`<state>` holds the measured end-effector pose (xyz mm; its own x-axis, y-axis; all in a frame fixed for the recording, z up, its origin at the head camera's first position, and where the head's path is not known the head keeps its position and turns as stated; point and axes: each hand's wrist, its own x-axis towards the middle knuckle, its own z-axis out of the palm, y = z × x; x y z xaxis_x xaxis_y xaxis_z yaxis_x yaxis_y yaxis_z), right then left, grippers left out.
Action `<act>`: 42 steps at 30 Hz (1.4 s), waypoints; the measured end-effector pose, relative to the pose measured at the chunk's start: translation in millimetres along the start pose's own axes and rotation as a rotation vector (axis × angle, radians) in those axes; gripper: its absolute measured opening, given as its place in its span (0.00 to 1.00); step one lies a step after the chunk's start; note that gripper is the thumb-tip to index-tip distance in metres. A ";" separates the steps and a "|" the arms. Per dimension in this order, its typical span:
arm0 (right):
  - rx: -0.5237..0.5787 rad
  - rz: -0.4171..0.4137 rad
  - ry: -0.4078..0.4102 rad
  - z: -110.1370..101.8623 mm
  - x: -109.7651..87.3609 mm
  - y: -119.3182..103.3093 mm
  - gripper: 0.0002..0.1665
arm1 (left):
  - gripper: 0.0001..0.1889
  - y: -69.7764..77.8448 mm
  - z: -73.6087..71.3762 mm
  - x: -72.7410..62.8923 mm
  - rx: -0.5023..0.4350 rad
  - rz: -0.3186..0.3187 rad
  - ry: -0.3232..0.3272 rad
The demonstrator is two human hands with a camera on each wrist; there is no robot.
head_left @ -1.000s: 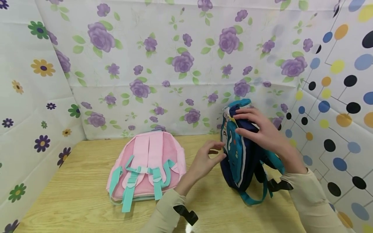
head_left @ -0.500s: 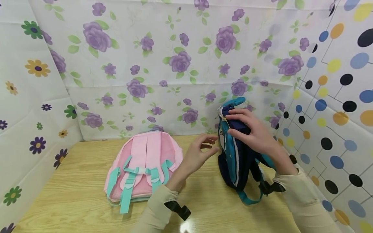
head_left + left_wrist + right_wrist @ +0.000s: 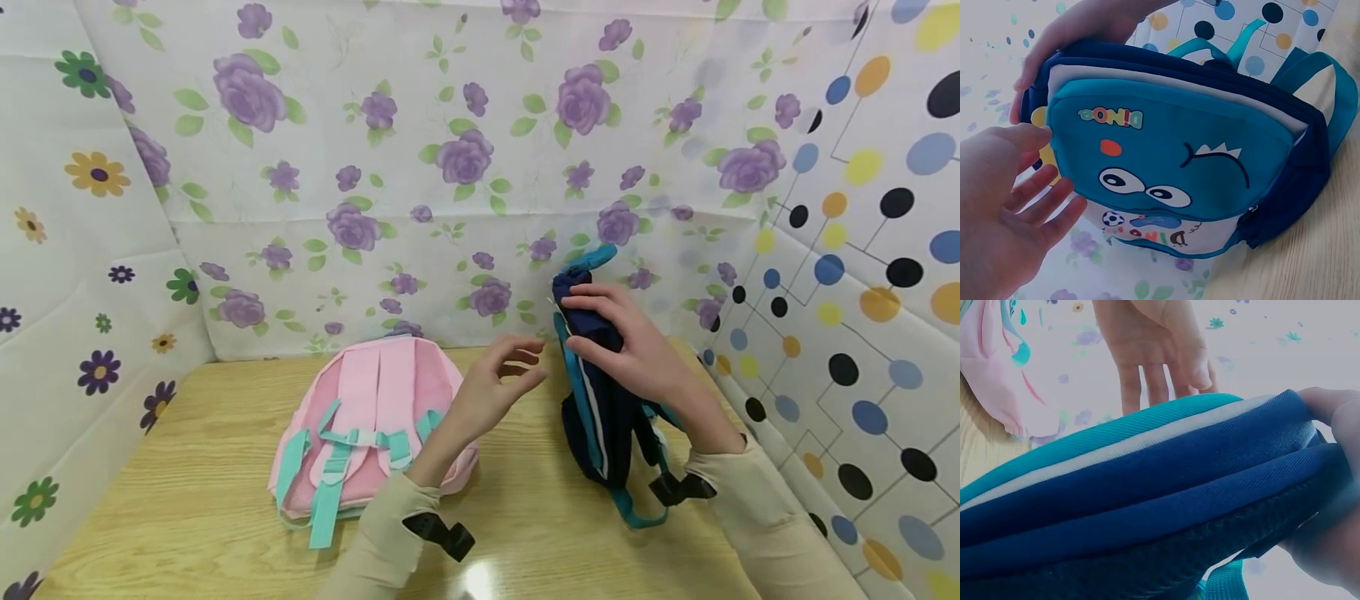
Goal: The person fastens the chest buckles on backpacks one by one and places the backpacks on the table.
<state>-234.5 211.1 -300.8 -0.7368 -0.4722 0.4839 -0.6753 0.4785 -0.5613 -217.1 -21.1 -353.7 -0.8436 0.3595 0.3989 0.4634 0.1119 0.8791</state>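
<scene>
A navy and teal backpack stands upright on the table, its narrow side turned toward me. Its teal front pocket, seen in the left wrist view, carries cartoon eyes and a "DINO" patch. My right hand holds the upper part of this bag, thumb on the near side and fingers reaching over the top. Just left of the front pocket is my left hand, its fingers loosely bent and nothing between them. In the left wrist view its fingertips overlap the pocket's edge.
A pink backpack lies at the left with its straps and mint-green webbing facing up. Flowered cloth hangs behind the wooden table, and a dotted cloth closes off the right side.
The navy backpack has turned, so its printed front has swung out of the head view. My right hand has moved left with it, and my left hand has drawn back slightly left.
</scene>
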 end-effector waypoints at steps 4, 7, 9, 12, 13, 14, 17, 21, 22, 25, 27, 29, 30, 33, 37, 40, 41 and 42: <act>0.007 -0.011 0.005 5.2 1.3 -0.4 0.29 | 0.18 13.9 -8.0 -6.1 -0.013 -0.036 0.005; 0.013 -0.015 -0.001 7.9 2.1 -2.5 0.29 | 0.18 15.0 -13.3 -8.3 -0.017 -0.060 0.017; 0.016 -0.022 -0.003 9.4 2.7 -3.5 0.29 | 0.18 14.2 -16.5 -9.0 -0.016 -0.071 0.020; 0.019 -0.040 -0.008 12.3 3.4 -3.9 0.30 | 0.18 12.9 -20.7 -10.2 -0.021 -0.080 0.016; 0.019 -0.046 -0.011 13.4 3.5 -4.1 0.30 | 0.18 12.7 -22.0 -10.7 -0.021 -0.081 0.018; 0.019 -0.052 -0.013 14.6 3.6 -4.0 0.30 | 0.19 12.4 -23.3 -11.4 -0.020 -0.083 0.019; 0.021 -0.070 -0.023 17.7 4.2 -4.4 0.30 | 0.18 12.2 -26.8 -13.2 -0.022 -0.086 0.024; 0.032 -0.092 -0.042 21.1 6.3 -5.0 0.31 | 0.18 12.9 -30.7 -14.6 -0.017 -0.089 0.019; 0.035 -0.095 -0.047 21.9 6.8 -5.2 0.31 | 0.19 9.2 -31.5 -13.7 -0.014 -0.091 0.016; 0.039 -0.103 -0.069 25.5 7.9 -5.8 0.32 | 0.19 -4.1 -33.3 -10.5 -0.012 -0.080 0.019; 0.037 -0.107 -0.084 28.0 8.2 -7.0 0.34 | 0.19 -13.3 -34.5 -8.7 -0.014 -0.065 0.020; 0.037 -0.111 -0.101 30.7 8.2 -8.0 0.36 | 0.19 -19.3 -35.7 -8.2 -0.027 -0.050 0.018; 0.036 -0.112 -0.109 32.0 8.2 -8.6 0.37 | 0.19 -20.2 -36.6 -8.5 -0.033 -0.044 0.015; 0.034 -0.117 -0.128 35.6 8.1 -10.0 0.40 | 0.19 -23.2 -40.3 -9.4 -0.058 -0.041 0.005; 0.018 -0.124 -0.143 39.2 7.5 -10.4 0.43 | 0.22 -27.3 -44.5 -9.8 -0.100 -0.047 -0.010; 0.002 -0.129 -0.153 41.1 6.9 -10.0 0.44 | 0.24 -27.7 -46.7 -9.9 -0.128 -0.050 -0.009; -0.002 -0.130 -0.156 41.8 6.7 -10.0 0.45 | 0.24 -27.5 -47.3 -10.0 -0.136 -0.051 -0.007; -0.003 -0.131 -0.160 42.4 6.6 -10.1 0.45 | 0.25 -27.1 -47.8 -10.1 -0.142 -0.051 -0.003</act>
<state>-231.1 171.7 -320.5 -0.6278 -0.6420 0.4401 -0.7656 0.4072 -0.4980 -234.1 -72.0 -369.1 -0.8641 0.3599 0.3520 0.3767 -0.0016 0.9264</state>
